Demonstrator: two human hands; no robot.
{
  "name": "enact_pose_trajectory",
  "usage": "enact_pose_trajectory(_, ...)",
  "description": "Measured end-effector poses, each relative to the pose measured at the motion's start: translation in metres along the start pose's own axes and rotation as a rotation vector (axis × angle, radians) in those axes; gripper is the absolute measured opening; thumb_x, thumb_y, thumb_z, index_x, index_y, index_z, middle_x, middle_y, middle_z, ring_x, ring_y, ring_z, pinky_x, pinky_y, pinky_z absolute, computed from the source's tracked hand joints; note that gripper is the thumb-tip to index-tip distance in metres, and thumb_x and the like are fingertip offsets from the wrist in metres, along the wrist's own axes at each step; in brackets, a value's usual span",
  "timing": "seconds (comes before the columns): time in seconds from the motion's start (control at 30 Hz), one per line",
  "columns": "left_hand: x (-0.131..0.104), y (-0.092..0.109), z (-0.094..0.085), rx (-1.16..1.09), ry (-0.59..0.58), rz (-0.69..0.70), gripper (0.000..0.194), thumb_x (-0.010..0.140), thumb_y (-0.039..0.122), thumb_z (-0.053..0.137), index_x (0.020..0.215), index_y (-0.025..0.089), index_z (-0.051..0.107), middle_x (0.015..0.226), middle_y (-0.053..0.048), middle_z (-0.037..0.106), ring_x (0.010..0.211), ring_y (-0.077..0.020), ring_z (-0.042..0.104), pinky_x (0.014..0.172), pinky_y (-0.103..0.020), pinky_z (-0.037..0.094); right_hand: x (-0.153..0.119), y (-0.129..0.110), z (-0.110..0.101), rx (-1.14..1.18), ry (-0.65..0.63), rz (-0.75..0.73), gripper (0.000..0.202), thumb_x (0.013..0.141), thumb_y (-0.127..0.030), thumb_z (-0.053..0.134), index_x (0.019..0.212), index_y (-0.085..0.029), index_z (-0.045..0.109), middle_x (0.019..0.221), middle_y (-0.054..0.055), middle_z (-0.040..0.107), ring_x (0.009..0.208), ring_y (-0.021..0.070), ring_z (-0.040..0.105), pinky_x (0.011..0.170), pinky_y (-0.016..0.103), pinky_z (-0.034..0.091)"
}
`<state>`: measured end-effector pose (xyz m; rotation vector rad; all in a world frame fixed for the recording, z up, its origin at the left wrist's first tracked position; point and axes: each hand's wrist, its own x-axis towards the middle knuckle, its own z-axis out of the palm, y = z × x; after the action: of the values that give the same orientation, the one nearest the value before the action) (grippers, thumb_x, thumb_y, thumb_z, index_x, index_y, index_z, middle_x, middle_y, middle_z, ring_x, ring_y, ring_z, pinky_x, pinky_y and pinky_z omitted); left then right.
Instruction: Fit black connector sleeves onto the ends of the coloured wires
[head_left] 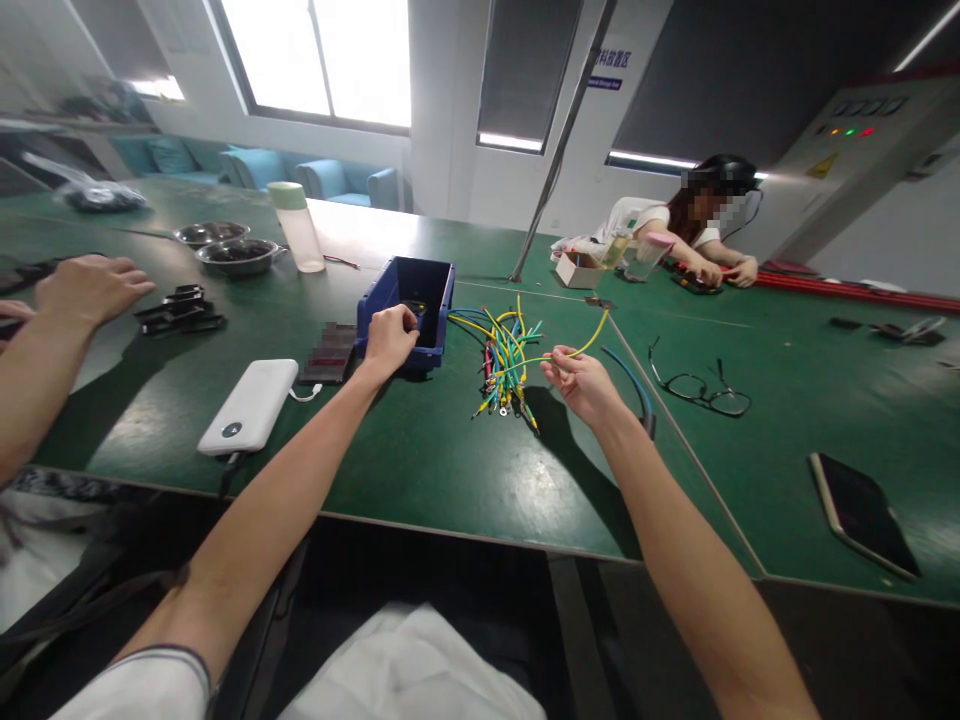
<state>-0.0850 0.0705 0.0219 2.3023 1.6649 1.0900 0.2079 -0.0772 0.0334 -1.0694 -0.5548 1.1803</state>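
My right hand (583,384) pinches a yellow-green wire (595,333) between thumb and fingers, its far end curving up to the right. Just left of it lies a loose pile of yellow, green and blue wires (510,360), some with metal ring terminals at their near ends. My left hand (390,342) is at the front of a blue plastic bin (409,268), fingers curled in at its opening. Whatever those fingers hold, if anything, is hidden. Dark small items (415,308) show inside the bin.
Left of the bin are a white power bank (253,402), a bottle (298,235), metal bowls (240,258) and black parts (180,312). Glasses (701,390), a phone (862,515) and a blue cable (628,368) lie right. A co-worker's hand (94,285) is at far left; another person (697,225) sits across.
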Motion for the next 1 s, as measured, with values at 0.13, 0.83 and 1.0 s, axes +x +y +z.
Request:
enact_pose_trajectory(0.13, -0.001, 0.001, 0.0, -0.018, 0.001, 0.01, 0.012, 0.071, 0.022, 0.07, 0.083, 0.019, 0.068, 0.089, -0.006, 0.072, 0.085, -0.0232, 0.066, 0.079, -0.034, 0.05, 0.001, 0.001, 0.0, 0.004, 0.004, 0.006, 0.014, 0.085, -0.002, 0.055, 0.084, -0.014, 0.06, 0.071, 0.003, 0.069, 0.06, 0.0116, 0.069, 0.053, 0.017, 0.058)
enact_pose_trajectory(0.83, -0.011, 0.008, 0.005, -0.11, 0.061, -0.005, 0.015, 0.075, 0.009, 0.056, 0.077, 0.021, 0.065, 0.085, -0.002, 0.074, 0.085, -0.0205, 0.068, 0.077, -0.029, 0.048, 0.0, -0.001, -0.003, -0.027, 0.015, 0.03, 0.011, 0.087, -0.006, 0.056, 0.083, -0.016, 0.06, 0.073, 0.002, 0.069, 0.061, 0.0107, 0.068, 0.051, 0.018, 0.057)
enact_pose_trajectory(1.0, -0.017, 0.015, 0.008, -0.114, 0.08, 0.0, 0.015, 0.077, 0.009, 0.054, 0.077, 0.022, 0.061, 0.091, -0.001, 0.073, 0.088, -0.02, 0.067, 0.076, -0.028, 0.046, 0.002, -0.002, -0.004, -0.033, 0.023, 0.038, 0.011, 0.087, -0.006, 0.056, 0.084, -0.016, 0.059, 0.074, 0.001, 0.07, 0.06, 0.0105, 0.068, 0.051, 0.018, 0.056)
